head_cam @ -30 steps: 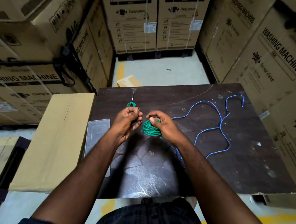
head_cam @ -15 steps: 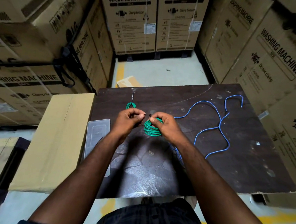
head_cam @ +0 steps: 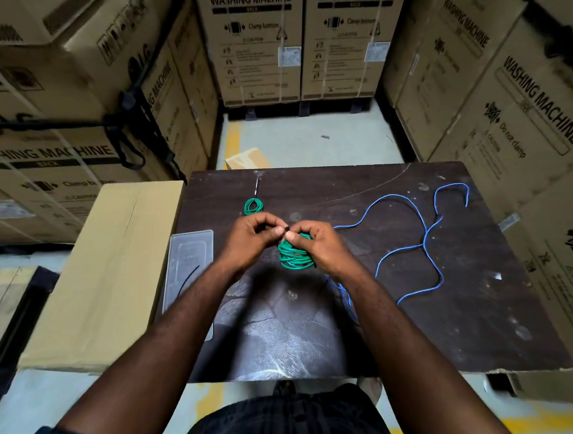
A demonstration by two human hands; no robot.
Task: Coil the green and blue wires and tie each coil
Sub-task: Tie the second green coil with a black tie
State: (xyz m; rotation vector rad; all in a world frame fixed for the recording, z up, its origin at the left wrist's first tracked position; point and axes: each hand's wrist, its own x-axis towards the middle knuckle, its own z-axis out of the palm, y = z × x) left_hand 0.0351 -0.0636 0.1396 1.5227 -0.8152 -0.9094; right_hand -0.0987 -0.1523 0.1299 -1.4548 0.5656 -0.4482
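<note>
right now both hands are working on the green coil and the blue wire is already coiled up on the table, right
Not quite. The head view shows the blue wire still lying loose and uncoiled across the table. The rest holds: the left hand and right hand are both at the green coil.

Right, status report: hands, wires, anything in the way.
Left hand and right hand pinched together atop green coil. Blue wire loose on table, uncoiled. Small green coil behind hands, clear.
</note>
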